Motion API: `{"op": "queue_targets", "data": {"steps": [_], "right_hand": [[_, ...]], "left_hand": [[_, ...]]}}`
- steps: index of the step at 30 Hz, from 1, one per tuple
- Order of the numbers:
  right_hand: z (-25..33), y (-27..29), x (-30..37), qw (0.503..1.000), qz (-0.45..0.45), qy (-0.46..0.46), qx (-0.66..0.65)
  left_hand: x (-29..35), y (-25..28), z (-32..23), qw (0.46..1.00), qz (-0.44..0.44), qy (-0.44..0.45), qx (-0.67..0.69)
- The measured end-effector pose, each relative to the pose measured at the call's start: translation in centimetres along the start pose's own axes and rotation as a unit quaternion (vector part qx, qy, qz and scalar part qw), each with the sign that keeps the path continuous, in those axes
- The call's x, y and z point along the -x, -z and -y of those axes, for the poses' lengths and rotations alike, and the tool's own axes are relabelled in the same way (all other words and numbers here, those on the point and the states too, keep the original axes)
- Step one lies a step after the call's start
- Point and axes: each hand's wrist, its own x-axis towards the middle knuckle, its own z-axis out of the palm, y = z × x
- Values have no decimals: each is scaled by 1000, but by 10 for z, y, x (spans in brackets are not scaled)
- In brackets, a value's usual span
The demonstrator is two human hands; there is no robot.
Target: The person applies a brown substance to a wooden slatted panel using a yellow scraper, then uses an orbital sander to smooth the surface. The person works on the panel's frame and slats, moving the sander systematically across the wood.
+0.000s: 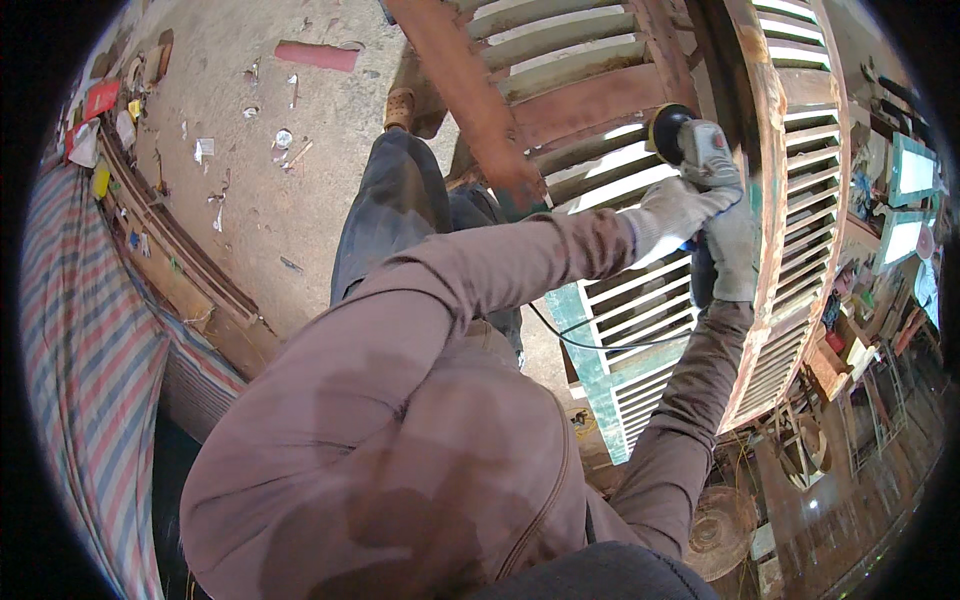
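Observation:
Both my hands wear pale grey work gloves and are closed around an angle grinder (708, 150) with a grey head and a dark round disc (668, 132). My left hand (672, 212) grips it near the head, its fingers reaching over toward the right. Wrapped round the body just behind is my right hand (735, 252). The disc is at a louvered wooden shutter (585, 95), close to its slats and frame; whether it touches cannot be made out. Reddish-brown wood shows on the shutter's far part, green paint (595, 375) on its near part.
Another louvered shutter (775, 230) stands just right of my hands. A black cord (610, 347) crosses the slats. Scraps and a reddish strip (318, 55) lie on the concrete floor (230, 120). Striped sheeting (90, 350) hangs left; a round basket (722, 532) sits lower right.

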Motion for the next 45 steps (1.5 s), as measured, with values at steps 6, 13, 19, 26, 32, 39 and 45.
{"op": "queue_targets", "data": {"steps": [6, 13, 19, 26, 32, 39, 45], "right_hand": [[-37, -7, -8, 999, 32, 35, -8], [24, -24, 39, 997, 42, 65, 10], [16, 5, -7, 996, 28, 70, -47], [21, 4, 15, 999, 8, 11, 29], [27, -46, 52, 989, 7, 100, -107], [91, -41, 20, 990, 38, 124, -53], [162, -76, 21, 979, 69, 179, 71]], "left_hand": [[8, 1, 21, 986, 31, -54, 153], [59, 12, 49, 952, -67, -67, 291], [-28, 1, 35, 994, 22, -24, 105], [-1, 2, 27, 998, 32, -25, 48], [78, 30, 30, 990, -80, -26, 109], [66, 66, 14, 982, -129, -101, 96], [117, 114, -10, 954, -171, -88, 228]]}}
